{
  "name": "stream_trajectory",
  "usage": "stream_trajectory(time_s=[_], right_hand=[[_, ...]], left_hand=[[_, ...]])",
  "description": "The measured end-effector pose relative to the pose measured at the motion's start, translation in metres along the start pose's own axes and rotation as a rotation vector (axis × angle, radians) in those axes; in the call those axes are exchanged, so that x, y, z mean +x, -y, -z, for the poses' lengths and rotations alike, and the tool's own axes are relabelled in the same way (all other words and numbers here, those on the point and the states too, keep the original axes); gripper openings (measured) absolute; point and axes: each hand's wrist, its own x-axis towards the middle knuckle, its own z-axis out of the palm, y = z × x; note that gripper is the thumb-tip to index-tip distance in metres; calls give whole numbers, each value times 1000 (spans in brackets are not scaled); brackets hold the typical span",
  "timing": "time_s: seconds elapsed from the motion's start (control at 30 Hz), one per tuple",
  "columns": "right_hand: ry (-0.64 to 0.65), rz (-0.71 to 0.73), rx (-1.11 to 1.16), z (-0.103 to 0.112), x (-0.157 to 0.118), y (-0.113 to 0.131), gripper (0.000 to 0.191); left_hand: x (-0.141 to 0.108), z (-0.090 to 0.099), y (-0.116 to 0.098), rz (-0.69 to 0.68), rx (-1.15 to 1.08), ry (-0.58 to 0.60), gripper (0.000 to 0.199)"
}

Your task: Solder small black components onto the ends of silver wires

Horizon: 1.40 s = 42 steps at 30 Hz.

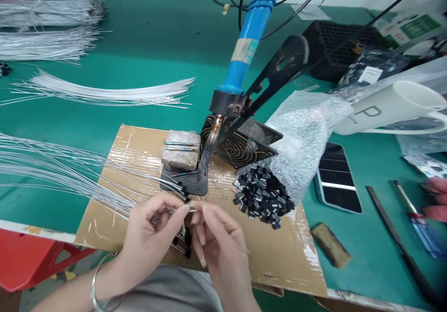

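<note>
Head view: your left hand (153, 230) and right hand (221, 240) are pinched on a thin wire (192, 210) between their fingertips — probably light, springy and easily bent, so best held close behind its tip.

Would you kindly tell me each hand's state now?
Left hand: pinched closed, contents too small to tell.
Right hand: pinched closed beside it, contents unclear.

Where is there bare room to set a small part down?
Bare cardboard lies in front of the black pieces, between the right hand and the brown block. Green tabletop is open beyond the middle wire bundle, left of the blue-handled iron. It's crowded around the left hand, where loose wires spread leftward.
</note>
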Motion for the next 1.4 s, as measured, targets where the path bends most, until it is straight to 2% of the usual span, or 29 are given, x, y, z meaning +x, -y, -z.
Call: stream_trajectory(time_s=[0.1, 0.27, 0.43, 0.6, 0.87, 1.13, 1.4], right_hand=[[3, 90, -91, 2, -2, 0, 29], [-156, 166, -241, -7, -7, 2, 17], [-86, 166, -234, -4, -5, -1, 10], [-30, 112, -200, 5, -2, -3, 11], [-17, 69, -150, 5, -4, -1, 15], [-28, 57, -161, 4, -4, 4, 18], [55, -104, -179, 13, 0, 20, 23]], left_hand=[[1, 2, -1, 30, -32, -5, 23], [-1, 3, 1, -11, 22, -23, 22], [-3, 3, 4, -110, 90, -27, 20], [-3, 1, 4, -197, 149, -40, 16], [-5, 0, 2, -203, 230, -74, 15], [-5, 3, -2, -225, 266, -40, 16], [-6, 8, -2, -251, 302, 29, 16]])
